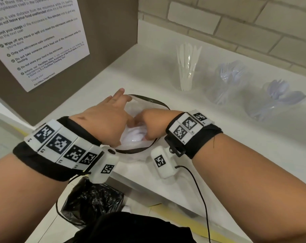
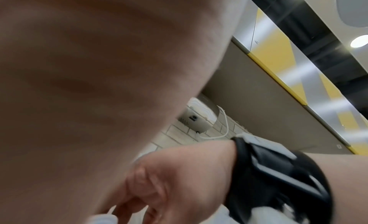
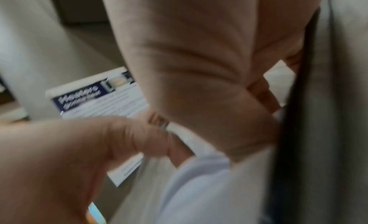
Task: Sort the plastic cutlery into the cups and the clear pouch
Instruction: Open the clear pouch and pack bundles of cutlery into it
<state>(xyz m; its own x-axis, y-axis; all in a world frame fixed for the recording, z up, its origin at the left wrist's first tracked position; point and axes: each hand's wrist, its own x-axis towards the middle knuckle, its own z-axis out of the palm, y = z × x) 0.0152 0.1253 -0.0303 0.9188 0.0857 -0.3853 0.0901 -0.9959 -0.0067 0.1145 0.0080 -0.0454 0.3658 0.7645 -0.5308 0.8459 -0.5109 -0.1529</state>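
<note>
The clear pouch (image 1: 159, 102) with a black rim lies open on the white counter (image 1: 218, 137), and both hands are at its mouth. My left hand (image 1: 119, 106) holds the pouch's left rim, fingers stretched along the far edge and thumb inside. My right hand (image 1: 147, 125) reaches into the pouch with its fingers curled round white plastic cutlery (image 1: 136, 135). The right wrist view shows that pale cutlery (image 3: 199, 188) under the right thumb (image 3: 147, 133), with the pouch's black rim (image 3: 294, 117) beside it. In the left wrist view the right hand (image 2: 151, 188) is curled on something white.
Three clear cups stand at the back right: knives (image 1: 188, 71), forks (image 1: 227, 79), spoons (image 1: 278, 99). A brown panel with a printed notice (image 1: 36, 41) rises at left. A bin with a black liner (image 1: 92, 202) sits below the counter edge.
</note>
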